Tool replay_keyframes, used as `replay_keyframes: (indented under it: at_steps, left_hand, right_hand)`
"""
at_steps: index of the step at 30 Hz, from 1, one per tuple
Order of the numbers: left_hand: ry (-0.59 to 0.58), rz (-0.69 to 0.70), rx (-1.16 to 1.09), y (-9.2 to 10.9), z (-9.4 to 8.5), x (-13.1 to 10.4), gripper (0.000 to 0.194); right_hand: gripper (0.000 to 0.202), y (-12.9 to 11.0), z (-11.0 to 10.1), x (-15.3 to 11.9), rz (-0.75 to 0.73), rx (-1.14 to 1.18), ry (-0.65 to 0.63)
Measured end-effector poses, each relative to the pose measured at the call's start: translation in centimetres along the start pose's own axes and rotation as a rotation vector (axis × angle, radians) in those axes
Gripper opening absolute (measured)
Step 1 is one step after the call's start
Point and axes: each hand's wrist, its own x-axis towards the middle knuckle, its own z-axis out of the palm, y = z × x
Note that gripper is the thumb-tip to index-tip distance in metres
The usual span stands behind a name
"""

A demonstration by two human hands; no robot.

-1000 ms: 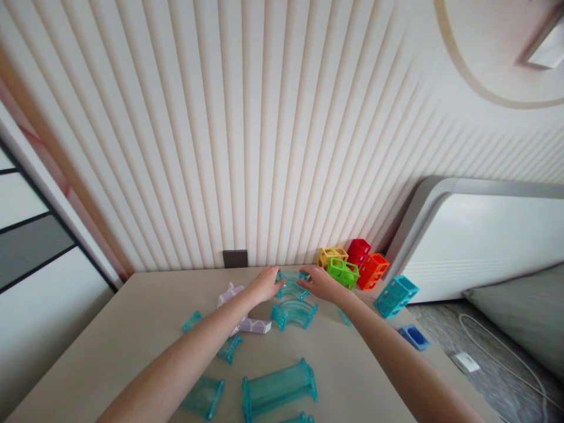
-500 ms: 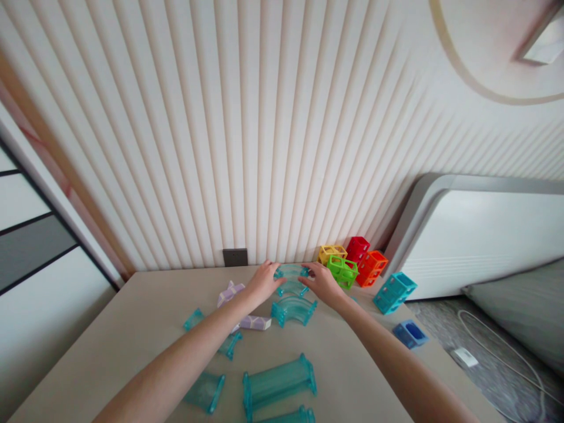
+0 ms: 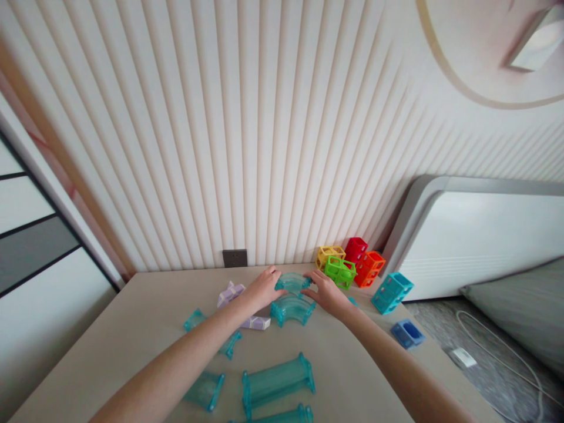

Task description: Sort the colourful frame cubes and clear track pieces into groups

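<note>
A curved translucent teal track piece (image 3: 292, 284) is gripped at its two ends near the back of the table. My left hand (image 3: 265, 285) has its fingers and thumb closed on the left end. At the right end, my right hand (image 3: 323, 288) pinches it the same way. Just in front lies a second curved teal track piece (image 3: 292, 310), close to the held one; whether they touch I cannot tell. Beside my left forearm sits a lilac patterned piece (image 3: 255, 322), partly covered by the arm.
Yellow (image 3: 329, 254), green (image 3: 341, 271), red (image 3: 355, 250) and orange (image 3: 370, 268) frame blocks stand at the back right. Teal (image 3: 392, 292) and blue (image 3: 408, 333) blocks are by the right edge. Straight teal track pieces (image 3: 278, 382) lie in front. The ribbed wall (image 3: 247, 147) borders the table.
Both hands have brought the held curved piece slightly down and toward me, nearer the other curved piece. The view has shifted a little; the blocks stay put.
</note>
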Motion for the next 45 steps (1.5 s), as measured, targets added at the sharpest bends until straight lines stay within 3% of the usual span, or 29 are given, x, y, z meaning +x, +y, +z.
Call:
replay_keyframes:
  at_steps: [5, 12, 22, 30, 45]
  left_hand:
    - [-0.027, -0.005, -0.002, -0.5, 0.1, -0.1, 0.043]
    - [-0.067, -0.083, 0.024, -0.9, 0.5, 0.3, 0.054]
    - [-0.089, -0.136, 0.058, -1.3, 1.4, 0.6, 0.056]
    - [-0.098, -0.174, 0.111, -1.7, 2.1, 0.8, 0.064]
    - [-0.085, -0.245, 0.228, -0.2, 0.8, 0.3, 0.07]
  right_hand:
    - [0.042, -0.1, 0.3, -0.4, 0.028, -0.003, -0.04]
    - [0.07, 0.6, 1.6, -1.1, 0.135, -0.014, -0.062]
    - [0.07, 0.1, 2.5, -1.2, 0.169, -0.082, -0.061]
    - [0.083, 0.8, 3.4, -1.1, 0.189, -0.103, -0.001]
    - [0.081, 0.7, 3.8, 0.1, 0.252, -0.188, 0.002]
